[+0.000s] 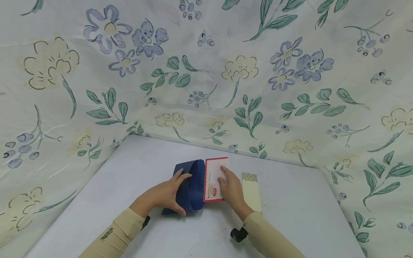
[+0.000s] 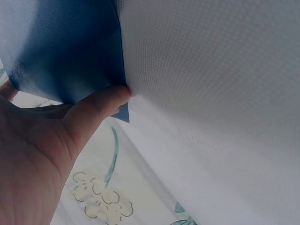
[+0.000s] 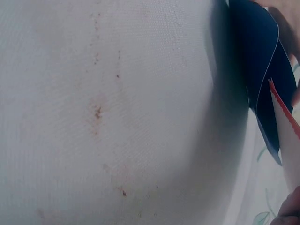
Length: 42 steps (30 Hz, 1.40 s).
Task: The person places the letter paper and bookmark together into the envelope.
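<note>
In the head view, a dark blue envelope point(image 1: 196, 190) is held with its flap unfolded toward the right and its pocket gaping. My left hand point(image 1: 162, 194) grips it from the left, the thumb at the near edge and the fingers at the pocket's opening. The left wrist view shows that thumb against the blue paper point(image 2: 96, 42). My right hand point(image 1: 233, 190) holds a white greeting card point(image 1: 213, 175) with a red border by its right side. The card's left edge meets the envelope's flap; in the right wrist view the card point(image 3: 287, 136) stands tilted beside the blue paper.
A cream paper strip point(image 1: 251, 193) with a patterned end lies on the white table point(image 1: 290, 215), partly behind my right forearm. Small brownish stains point(image 3: 97, 112) mark the table surface. Floral-patterned fabric point(image 1: 206, 71) hangs around the table.
</note>
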### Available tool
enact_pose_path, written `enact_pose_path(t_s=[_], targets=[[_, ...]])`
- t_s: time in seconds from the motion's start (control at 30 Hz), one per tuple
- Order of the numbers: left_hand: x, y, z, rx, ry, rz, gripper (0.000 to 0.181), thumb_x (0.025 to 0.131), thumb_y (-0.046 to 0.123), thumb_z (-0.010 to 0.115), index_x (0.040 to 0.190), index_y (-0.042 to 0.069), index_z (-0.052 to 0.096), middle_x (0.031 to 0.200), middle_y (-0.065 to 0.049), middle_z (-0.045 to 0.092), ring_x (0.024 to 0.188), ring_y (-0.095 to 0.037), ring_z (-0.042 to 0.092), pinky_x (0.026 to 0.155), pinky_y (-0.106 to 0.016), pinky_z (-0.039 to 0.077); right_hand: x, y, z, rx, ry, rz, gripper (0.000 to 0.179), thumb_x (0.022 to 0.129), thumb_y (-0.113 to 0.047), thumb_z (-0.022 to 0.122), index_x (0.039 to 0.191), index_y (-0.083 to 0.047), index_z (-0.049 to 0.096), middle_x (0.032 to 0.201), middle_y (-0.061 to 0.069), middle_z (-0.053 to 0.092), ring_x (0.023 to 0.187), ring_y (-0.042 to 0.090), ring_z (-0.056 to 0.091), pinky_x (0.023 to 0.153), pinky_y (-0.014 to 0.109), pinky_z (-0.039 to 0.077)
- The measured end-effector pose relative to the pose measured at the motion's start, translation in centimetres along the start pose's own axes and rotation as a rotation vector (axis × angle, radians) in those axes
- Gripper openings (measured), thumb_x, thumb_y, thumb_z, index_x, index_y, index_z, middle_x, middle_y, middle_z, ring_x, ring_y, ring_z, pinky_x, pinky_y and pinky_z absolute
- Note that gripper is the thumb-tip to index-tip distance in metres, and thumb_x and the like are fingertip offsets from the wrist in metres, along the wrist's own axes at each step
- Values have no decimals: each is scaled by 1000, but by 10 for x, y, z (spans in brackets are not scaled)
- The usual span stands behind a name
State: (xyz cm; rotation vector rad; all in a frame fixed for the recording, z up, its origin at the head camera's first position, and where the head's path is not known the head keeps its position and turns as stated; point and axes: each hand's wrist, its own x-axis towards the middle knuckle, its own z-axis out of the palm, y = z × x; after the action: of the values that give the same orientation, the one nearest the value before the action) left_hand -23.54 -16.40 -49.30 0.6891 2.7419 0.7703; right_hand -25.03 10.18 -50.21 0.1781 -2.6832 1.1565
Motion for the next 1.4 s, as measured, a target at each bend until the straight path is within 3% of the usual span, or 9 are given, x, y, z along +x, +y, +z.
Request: enact_pose_path(t_s=[0.43, 1.4], targets=[[-2, 3, -1, 2, -11, -4, 129, 57, 58, 96, 158, 21, 24, 165, -28, 10, 129, -55, 49, 100, -63, 46, -2, -2, 8, 15, 3, -63, 47, 97, -8, 68, 142, -4, 57, 141, 16, 60, 134, 36, 53, 110, 50, 41], [-1, 5, -1, 28, -15, -25, 127, 56, 57, 97, 158, 23, 27, 166, -27, 14, 132, -51, 48, 101, -62, 47, -6, -13, 22, 22, -84, -25, 49, 96, -13, 71, 143, -7, 57, 144, 13, 59, 137, 33, 51, 111, 49, 41]])
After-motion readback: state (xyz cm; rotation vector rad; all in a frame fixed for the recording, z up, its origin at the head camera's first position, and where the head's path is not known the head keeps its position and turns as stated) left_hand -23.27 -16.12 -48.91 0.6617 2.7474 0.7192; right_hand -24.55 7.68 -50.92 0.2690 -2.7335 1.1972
